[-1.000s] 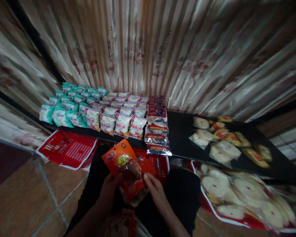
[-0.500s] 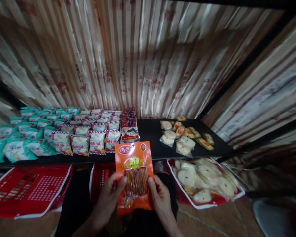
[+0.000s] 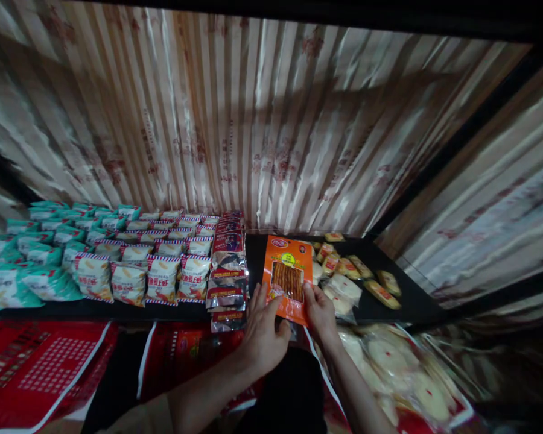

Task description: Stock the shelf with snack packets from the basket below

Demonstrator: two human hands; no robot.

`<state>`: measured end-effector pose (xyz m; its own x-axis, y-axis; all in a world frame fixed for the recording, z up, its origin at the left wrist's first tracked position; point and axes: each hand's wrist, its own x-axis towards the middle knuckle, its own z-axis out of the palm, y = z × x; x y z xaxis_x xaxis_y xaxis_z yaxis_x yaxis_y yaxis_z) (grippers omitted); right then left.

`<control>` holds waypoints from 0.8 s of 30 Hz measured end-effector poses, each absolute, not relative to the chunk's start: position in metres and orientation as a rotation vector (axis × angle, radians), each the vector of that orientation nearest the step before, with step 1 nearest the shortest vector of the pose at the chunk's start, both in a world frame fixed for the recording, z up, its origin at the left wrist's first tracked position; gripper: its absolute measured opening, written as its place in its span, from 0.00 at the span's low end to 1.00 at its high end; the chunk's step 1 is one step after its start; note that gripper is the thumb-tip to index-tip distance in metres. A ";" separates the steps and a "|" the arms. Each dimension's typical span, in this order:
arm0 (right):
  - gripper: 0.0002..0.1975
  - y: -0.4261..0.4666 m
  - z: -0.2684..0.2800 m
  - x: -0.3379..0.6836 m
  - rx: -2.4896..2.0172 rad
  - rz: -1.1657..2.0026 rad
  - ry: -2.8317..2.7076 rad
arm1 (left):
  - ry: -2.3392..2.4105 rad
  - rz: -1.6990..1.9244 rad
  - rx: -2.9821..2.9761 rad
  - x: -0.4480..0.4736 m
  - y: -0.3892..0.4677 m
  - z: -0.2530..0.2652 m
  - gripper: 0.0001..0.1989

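Note:
An orange snack packet with a window showing brown strips is held over the black shelf, tilted back. My left hand grips its lower left edge, thumb on the front. At the lower right edge my right hand pinches it, the thumb also in front. Just left of the packet runs a row of dark red packets. Clear-wrapped white round cakes lie to its right, some hidden behind the packet and my right hand.
Striped white bags and teal bags fill the left of the black shelf. Small yellow packs lie on the right. Below stand red baskets, one holding wrapped white cakes. A striped curtain hangs behind.
Both hands have carried the orange packet forward and right, from in front of the shelf to above it. The camera view has shifted slightly.

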<state>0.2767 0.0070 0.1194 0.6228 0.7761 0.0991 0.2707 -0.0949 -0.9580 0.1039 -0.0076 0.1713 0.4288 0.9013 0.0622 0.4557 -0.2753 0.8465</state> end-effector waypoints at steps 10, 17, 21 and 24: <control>0.23 0.095 0.102 0.312 -1.903 0.394 -1.119 | 1.308 0.545 1.716 0.153 0.039 0.178 0.27; 0.21 0.149 0.095 0.317 -1.970 0.358 -1.228 | 1.411 0.614 1.239 0.185 0.085 0.154 0.26; 0.18 0.174 0.092 0.317 -2.038 0.352 -1.273 | 1.452 0.631 1.181 0.200 0.114 0.138 0.23; 0.17 0.190 0.090 0.316 -2.101 0.362 -1.299 | 1.473 0.643 1.165 0.207 0.138 0.128 0.20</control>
<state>0.3162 0.1901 0.0898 0.4748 0.8751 0.0935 0.7008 -0.3117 -0.6417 0.2069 0.1382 0.1278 0.0806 0.9074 -0.4125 0.3145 0.3696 0.8744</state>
